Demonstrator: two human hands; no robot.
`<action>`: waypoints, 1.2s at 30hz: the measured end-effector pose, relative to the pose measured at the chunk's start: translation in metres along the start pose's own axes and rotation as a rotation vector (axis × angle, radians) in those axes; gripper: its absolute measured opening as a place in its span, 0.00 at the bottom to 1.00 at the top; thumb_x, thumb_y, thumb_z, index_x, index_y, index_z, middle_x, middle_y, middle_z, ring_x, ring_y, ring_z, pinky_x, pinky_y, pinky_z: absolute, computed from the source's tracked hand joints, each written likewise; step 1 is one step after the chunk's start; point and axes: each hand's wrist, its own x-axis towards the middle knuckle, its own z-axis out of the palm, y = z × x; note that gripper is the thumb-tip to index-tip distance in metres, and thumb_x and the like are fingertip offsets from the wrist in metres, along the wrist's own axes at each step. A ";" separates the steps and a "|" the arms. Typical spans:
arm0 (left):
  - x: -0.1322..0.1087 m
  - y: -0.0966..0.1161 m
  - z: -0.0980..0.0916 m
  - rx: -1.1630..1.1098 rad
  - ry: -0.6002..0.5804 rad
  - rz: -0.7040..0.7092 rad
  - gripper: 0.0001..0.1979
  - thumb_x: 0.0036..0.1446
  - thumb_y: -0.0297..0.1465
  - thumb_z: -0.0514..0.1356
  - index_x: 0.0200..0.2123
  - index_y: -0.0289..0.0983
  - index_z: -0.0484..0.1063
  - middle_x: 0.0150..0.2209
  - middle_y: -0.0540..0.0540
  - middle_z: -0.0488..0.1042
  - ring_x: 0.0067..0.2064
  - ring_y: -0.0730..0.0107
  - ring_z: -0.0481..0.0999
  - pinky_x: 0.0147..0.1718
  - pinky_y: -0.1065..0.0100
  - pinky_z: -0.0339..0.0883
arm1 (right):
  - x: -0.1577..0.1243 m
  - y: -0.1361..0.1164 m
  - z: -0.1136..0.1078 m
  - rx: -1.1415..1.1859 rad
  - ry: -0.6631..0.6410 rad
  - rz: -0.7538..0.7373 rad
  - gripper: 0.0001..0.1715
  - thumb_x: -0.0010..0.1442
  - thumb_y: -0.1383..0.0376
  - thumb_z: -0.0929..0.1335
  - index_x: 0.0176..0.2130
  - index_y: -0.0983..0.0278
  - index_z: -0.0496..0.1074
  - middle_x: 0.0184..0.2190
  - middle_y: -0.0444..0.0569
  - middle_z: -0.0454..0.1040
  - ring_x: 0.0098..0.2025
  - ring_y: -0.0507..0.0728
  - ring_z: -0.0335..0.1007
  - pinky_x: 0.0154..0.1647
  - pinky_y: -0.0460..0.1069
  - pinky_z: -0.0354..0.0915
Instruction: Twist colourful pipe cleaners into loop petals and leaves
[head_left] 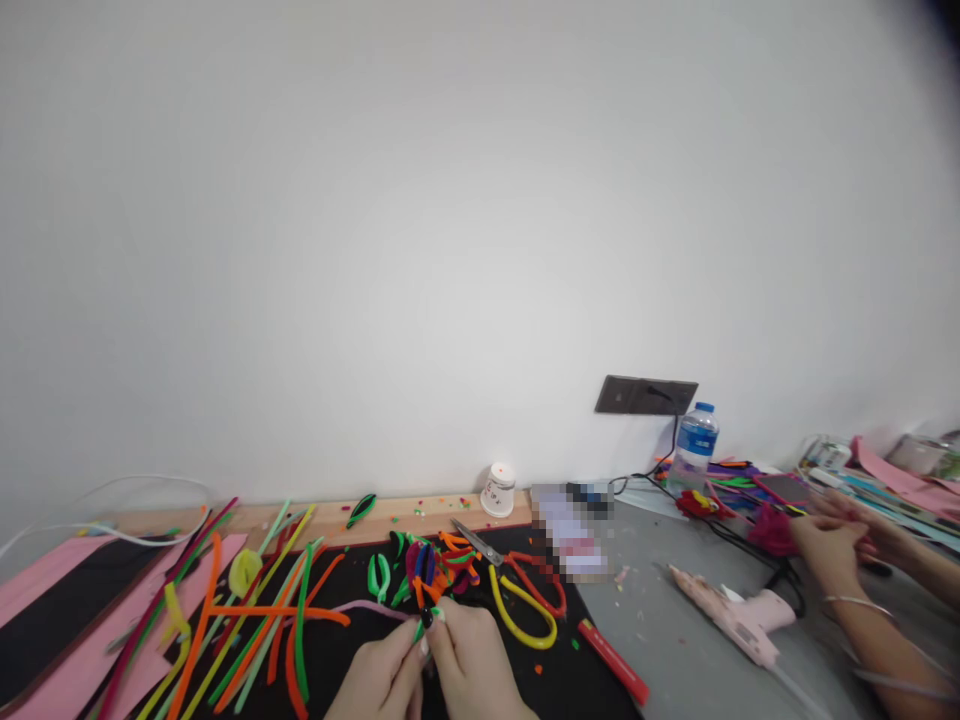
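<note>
My left hand and my right hand meet at the bottom middle, fingertips pinched together. A short bit of green pipe cleaner shows between them; the rest of it is hidden by the fingers. Just beyond the fingertips lies a pile of bent pipe cleaner pieces in green, blue, orange and red. A green pipe cleaner loop rests at its left. Scissors with one red and one yellow handle lie open to the right of my hands on the black mat.
Long coloured pipe cleaners spread across the left. A paper cup stands upside down by the wall. To the right are a red stick-like tool, a pink glue gun, a water bottle and another person's hands.
</note>
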 end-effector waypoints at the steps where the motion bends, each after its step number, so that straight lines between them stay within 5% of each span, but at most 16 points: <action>1: 0.000 -0.001 0.000 -0.005 -0.008 -0.008 0.22 0.57 0.49 0.43 0.22 0.39 0.60 0.11 0.55 0.63 0.12 0.77 0.61 0.12 0.77 0.51 | 0.000 0.000 0.000 -0.004 -0.006 0.009 0.18 0.63 0.62 0.58 0.28 0.67 0.69 0.24 0.46 0.70 0.23 0.50 0.65 0.24 0.43 0.57; 12: 0.000 -0.002 0.007 -0.073 0.101 -0.042 0.22 0.57 0.49 0.43 0.21 0.38 0.60 0.07 0.58 0.57 0.08 0.80 0.55 0.09 0.78 0.45 | 0.003 -0.005 0.003 -0.089 -0.022 0.038 0.21 0.63 0.64 0.53 0.22 0.64 0.61 0.18 0.45 0.66 0.20 0.50 0.59 0.22 0.44 0.49; 17: 0.002 -0.007 0.005 -0.193 0.019 -0.095 0.25 0.52 0.54 0.44 0.24 0.38 0.61 0.10 0.56 0.63 0.08 0.81 0.56 0.08 0.80 0.45 | 0.002 0.003 0.004 0.334 0.006 0.172 0.25 0.64 0.56 0.52 0.22 0.64 0.60 0.18 0.43 0.60 0.21 0.49 0.53 0.22 0.44 0.48; 23: 0.001 -0.004 0.001 -0.141 0.110 -0.107 0.22 0.55 0.49 0.45 0.20 0.38 0.59 0.08 0.58 0.59 0.08 0.82 0.52 0.08 0.80 0.44 | 0.005 0.007 -0.006 0.610 0.076 0.272 0.26 0.62 0.51 0.52 0.20 0.62 0.54 0.18 0.40 0.51 0.21 0.50 0.46 0.20 0.46 0.45; 36: -0.002 0.002 -0.001 -0.072 0.095 -0.108 0.22 0.54 0.47 0.46 0.16 0.40 0.53 0.08 0.59 0.50 0.10 0.79 0.54 0.11 0.77 0.45 | 0.007 0.007 -0.006 0.170 -0.072 0.110 0.17 0.62 0.64 0.56 0.22 0.63 0.53 0.19 0.39 0.55 0.22 0.48 0.49 0.23 0.45 0.45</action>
